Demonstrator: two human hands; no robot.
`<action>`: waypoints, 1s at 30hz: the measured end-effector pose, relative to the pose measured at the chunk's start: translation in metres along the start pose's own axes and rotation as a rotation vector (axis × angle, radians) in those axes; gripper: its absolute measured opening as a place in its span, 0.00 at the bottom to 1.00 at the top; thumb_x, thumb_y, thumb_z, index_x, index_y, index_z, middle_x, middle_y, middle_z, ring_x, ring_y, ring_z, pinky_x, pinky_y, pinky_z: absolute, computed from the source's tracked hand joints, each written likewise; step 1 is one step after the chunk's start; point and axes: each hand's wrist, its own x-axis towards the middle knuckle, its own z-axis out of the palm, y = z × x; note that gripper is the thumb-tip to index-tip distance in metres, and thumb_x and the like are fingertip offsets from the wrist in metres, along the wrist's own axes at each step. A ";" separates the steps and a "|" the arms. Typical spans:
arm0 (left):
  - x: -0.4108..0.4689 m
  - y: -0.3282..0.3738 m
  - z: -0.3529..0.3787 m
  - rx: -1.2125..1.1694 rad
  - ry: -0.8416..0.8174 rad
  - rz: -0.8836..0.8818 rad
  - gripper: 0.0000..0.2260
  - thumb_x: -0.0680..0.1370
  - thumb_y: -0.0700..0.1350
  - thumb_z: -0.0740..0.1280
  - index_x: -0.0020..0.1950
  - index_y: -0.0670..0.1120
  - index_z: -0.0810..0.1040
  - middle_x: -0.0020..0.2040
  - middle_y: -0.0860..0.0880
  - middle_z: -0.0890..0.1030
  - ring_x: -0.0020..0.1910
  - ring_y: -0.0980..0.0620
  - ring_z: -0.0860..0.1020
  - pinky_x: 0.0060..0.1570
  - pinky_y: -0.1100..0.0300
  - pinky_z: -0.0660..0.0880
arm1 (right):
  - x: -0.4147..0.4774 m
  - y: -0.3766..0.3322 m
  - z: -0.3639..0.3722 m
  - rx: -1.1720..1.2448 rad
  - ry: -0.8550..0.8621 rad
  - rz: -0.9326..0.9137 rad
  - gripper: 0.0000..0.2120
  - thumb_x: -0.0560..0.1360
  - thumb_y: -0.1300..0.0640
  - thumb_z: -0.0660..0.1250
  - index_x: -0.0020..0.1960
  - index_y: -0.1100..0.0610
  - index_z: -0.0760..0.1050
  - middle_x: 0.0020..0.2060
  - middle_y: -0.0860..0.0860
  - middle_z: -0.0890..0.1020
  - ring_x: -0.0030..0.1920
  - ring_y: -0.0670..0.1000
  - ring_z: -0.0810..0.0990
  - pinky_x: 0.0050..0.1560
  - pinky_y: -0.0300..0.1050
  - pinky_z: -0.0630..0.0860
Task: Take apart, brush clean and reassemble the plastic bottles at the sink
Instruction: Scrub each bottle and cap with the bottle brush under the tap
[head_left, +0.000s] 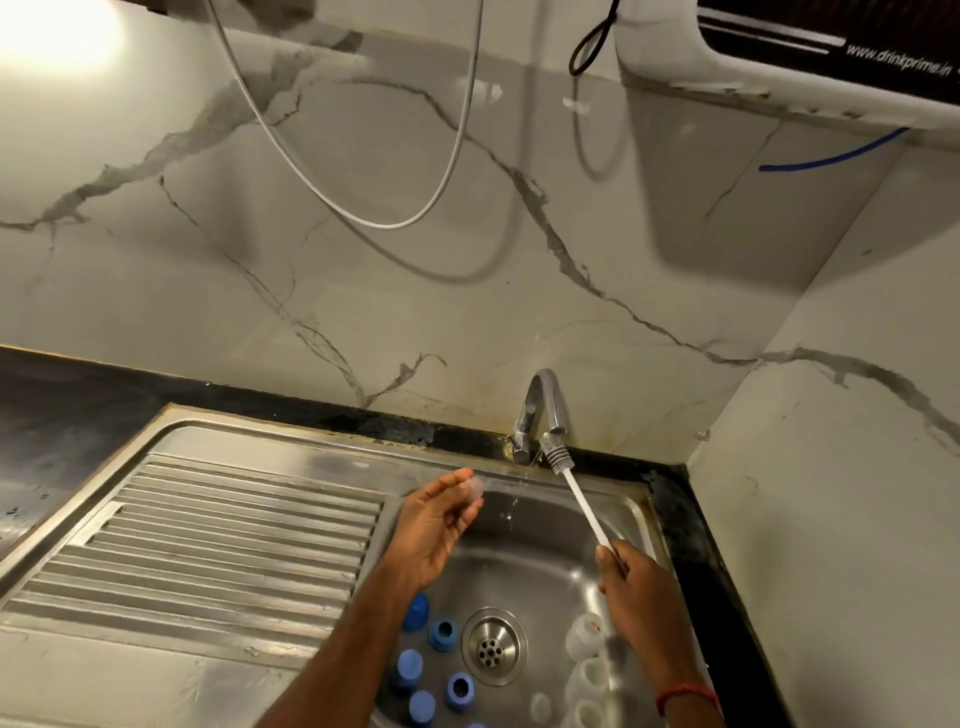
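My left hand (434, 525) is raised over the sink basin (524, 566) and pinches a small clear plastic piece (475, 487) at its fingertips. My right hand (631, 587) grips the white handle of a bottle brush (574, 499), whose bristle head is up against the tap (540, 410). Several blue bottle caps (442, 634) lie in the basin left of the drain (493, 646). Several translucent white bottle bodies (587, 675) lie right of the drain, partly hidden by my right forearm.
A ribbed steel drainboard (218, 540) stretches left of the basin. A black counter edge (701, 545) borders the sink at the right, against a marble wall. A water purifier (805, 52) hangs at the top right, and a white hose (395, 223) loops above.
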 end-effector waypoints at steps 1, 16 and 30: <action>0.000 0.000 0.000 0.050 -0.009 0.028 0.15 0.76 0.35 0.71 0.62 0.41 0.81 0.59 0.39 0.83 0.59 0.43 0.82 0.59 0.53 0.80 | -0.001 -0.001 -0.001 0.051 -0.003 0.005 0.13 0.81 0.51 0.64 0.41 0.55 0.78 0.29 0.49 0.80 0.31 0.45 0.78 0.30 0.32 0.69; -0.005 -0.007 -0.008 0.220 -0.142 0.227 0.14 0.75 0.39 0.69 0.59 0.35 0.80 0.54 0.37 0.84 0.54 0.43 0.83 0.56 0.53 0.82 | -0.009 -0.026 0.014 0.214 -0.346 -0.220 0.08 0.82 0.56 0.63 0.51 0.54 0.81 0.27 0.44 0.74 0.31 0.43 0.74 0.38 0.43 0.75; 0.005 -0.004 -0.009 0.286 -0.029 0.245 0.15 0.74 0.36 0.72 0.61 0.40 0.82 0.55 0.42 0.85 0.58 0.44 0.83 0.59 0.51 0.80 | -0.018 -0.018 0.000 0.179 -0.396 -0.230 0.08 0.83 0.56 0.62 0.52 0.51 0.80 0.25 0.41 0.74 0.28 0.41 0.71 0.33 0.35 0.70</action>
